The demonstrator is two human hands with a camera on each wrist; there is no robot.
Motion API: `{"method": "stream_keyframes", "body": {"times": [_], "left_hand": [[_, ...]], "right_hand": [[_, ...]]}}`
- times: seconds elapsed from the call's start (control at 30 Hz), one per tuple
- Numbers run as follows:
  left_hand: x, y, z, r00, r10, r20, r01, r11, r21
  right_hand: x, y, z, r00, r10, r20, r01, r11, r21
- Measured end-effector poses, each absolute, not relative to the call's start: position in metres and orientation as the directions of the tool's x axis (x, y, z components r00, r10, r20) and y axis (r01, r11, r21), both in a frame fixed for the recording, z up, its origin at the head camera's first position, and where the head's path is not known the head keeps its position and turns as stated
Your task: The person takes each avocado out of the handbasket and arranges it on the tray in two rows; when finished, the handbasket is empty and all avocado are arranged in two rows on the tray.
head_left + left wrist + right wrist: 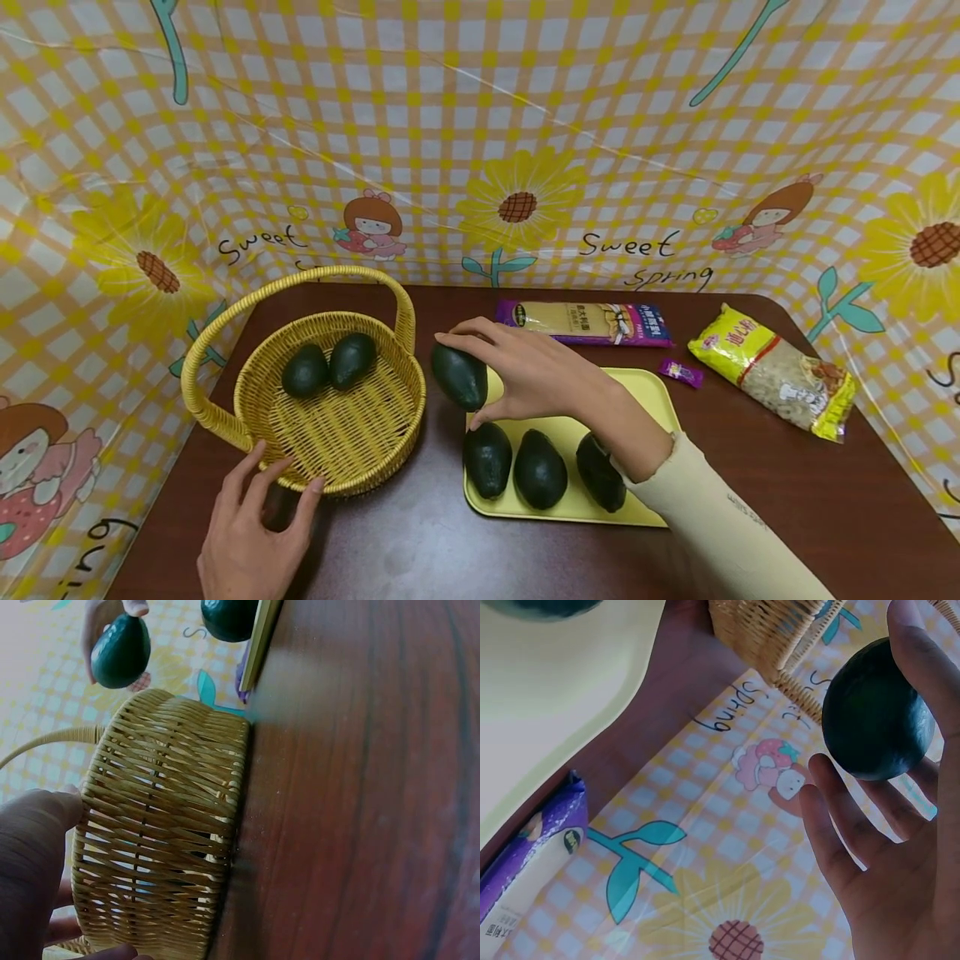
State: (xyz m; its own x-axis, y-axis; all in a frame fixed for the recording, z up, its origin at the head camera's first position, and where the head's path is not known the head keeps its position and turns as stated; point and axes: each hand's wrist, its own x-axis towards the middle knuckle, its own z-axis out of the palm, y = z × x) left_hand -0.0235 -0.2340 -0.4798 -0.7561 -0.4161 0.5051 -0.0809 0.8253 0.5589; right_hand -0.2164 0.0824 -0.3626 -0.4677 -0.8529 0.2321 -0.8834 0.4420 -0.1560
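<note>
My right hand [536,371] grips a dark green avocado [459,377] between thumb and fingers, raised beside the yellow tray [667,400]. In the right wrist view the same avocado [877,712] sits between the thumb and the spread fingers. Three avocados [541,469] lie in a row along the tray's near side, the rightmost partly hidden by my sleeve. To the left stands a yellow wicker basket [408,433] with two avocados [328,367] inside. My left hand [258,525] is at its near rim, fingers spread and relaxed, thumb tip touching the rim [84,802].
The basket's tall handle [300,279] arches over its far left side. Behind the tray lies a pasta packet [592,323], with a small purple packet [681,372] and a yellow bag [776,371] to the right. A checked, flower-print cloth [517,108] hangs around the dark wooden table [810,500].
</note>
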Motion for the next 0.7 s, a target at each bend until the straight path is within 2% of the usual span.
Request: {"method": "stream_keyframes", "body": {"times": [0.27,0.7], "left_hand": [[-0.024,-0.234,-0.480,-0.755,-0.421,0.503,-0.082,0.822,0.564],[-0.024,-0.234,-0.481,-0.753,-0.428,0.499,-0.085,0.816,0.571]], "right_hand": [[-0.221,0.092,-0.366,-0.481,-0.845,0.232,-0.876,0.458,-0.150],[-0.232,0.105,-0.380,-0.566,-0.807,0.166,-0.823,0.541,-0.176]]}}
